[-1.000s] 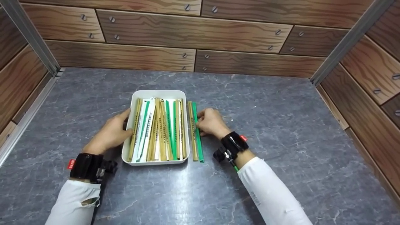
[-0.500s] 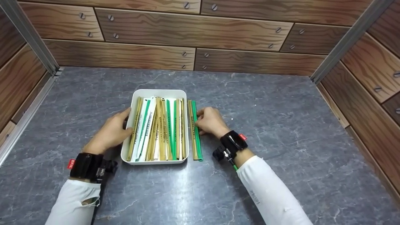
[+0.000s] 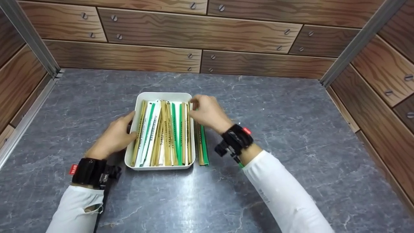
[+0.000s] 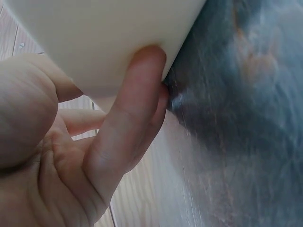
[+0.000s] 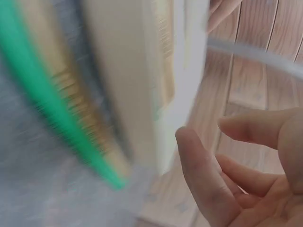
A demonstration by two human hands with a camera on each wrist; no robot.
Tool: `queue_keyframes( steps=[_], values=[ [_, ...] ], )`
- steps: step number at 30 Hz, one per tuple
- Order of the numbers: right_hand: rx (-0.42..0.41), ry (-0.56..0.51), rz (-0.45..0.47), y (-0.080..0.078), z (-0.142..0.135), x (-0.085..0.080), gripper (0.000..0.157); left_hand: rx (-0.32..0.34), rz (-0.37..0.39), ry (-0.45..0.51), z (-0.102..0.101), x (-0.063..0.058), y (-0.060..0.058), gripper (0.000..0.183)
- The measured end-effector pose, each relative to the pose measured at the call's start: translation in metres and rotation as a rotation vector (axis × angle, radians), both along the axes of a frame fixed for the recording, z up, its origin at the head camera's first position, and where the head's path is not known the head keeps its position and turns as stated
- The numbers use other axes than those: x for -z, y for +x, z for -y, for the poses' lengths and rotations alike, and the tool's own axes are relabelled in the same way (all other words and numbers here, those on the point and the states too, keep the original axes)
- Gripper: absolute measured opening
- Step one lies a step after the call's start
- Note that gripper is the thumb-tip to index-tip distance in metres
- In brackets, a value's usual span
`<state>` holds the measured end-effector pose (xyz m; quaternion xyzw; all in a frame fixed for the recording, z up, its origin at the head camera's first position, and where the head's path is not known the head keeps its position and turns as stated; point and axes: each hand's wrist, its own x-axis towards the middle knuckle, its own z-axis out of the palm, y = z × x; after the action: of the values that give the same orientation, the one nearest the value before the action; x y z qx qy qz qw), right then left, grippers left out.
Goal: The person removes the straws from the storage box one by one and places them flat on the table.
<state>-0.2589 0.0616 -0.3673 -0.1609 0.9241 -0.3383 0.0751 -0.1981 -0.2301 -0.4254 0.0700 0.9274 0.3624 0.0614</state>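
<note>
A white rectangular tray [image 3: 160, 168] holds several long, thin printed strips [image 3: 165, 139] in brown, white and green, lying lengthwise. Along its left side my left hand [image 3: 113, 137] rests; in the left wrist view a fingertip presses the tray's outer wall [image 4: 94, 42]. Just right of the tray, a brown strip [image 3: 200, 145] and a green strip [image 3: 204, 145] lie side by side on the table. Over their far ends and by the tray's right rim is my right hand [image 3: 210, 111], thumb and forefinger apart, nothing between them in the right wrist view. The strips' exact kind is unclear.
The grey marbled tabletop [image 3: 275, 129] extends around the tray. Wood-patterned panels [image 3: 155, 58] close off the back and both sides, with metal posts [image 3: 343, 51] at the rear corners.
My right hand has left the green strip's right side and moved up and left to the tray's upper right rim. The left hand and tray stay in place.
</note>
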Motion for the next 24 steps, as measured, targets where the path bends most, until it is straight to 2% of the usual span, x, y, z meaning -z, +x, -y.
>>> queue_keyframes(
  steps=[3, 6, 10, 13, 14, 19, 24],
  values=[
    [-0.071, 0.045, 0.029, 0.006, 0.024, -0.011, 0.047, 0.003, -0.004, -0.002, 0.0, 0.001, 0.0, 0.08],
    [-0.134, 0.12, 0.057, 0.009, 0.046, -0.011, 0.047, 0.004, -0.013, -0.004, 0.0, 0.001, 0.0, 0.08],
    [-0.193, 0.268, 0.04, 0.009, 0.068, 0.002, 0.009, 0.001, -0.008, -0.003, 0.001, 0.003, 0.001, 0.08],
    [-0.228, 0.378, 0.008, 0.009, 0.078, 0.013, 0.033, -0.002, 0.006, -0.003, 0.001, 0.003, 0.002, 0.08],
    [-0.236, 0.407, -0.009, 0.01, 0.08, 0.016, 0.035, -0.003, 0.01, -0.004, 0.002, 0.003, 0.002, 0.081],
    [-0.234, 0.486, -0.026, 0.011, 0.086, 0.024, 0.029, -0.006, 0.018, -0.008, 0.0, 0.0, 0.001, 0.081],
    [-0.191, 0.454, 0.047, 0.008, 0.087, 0.026, 0.026, -0.002, 0.021, -0.015, 0.0, -0.001, 0.001, 0.081]
  ],
)
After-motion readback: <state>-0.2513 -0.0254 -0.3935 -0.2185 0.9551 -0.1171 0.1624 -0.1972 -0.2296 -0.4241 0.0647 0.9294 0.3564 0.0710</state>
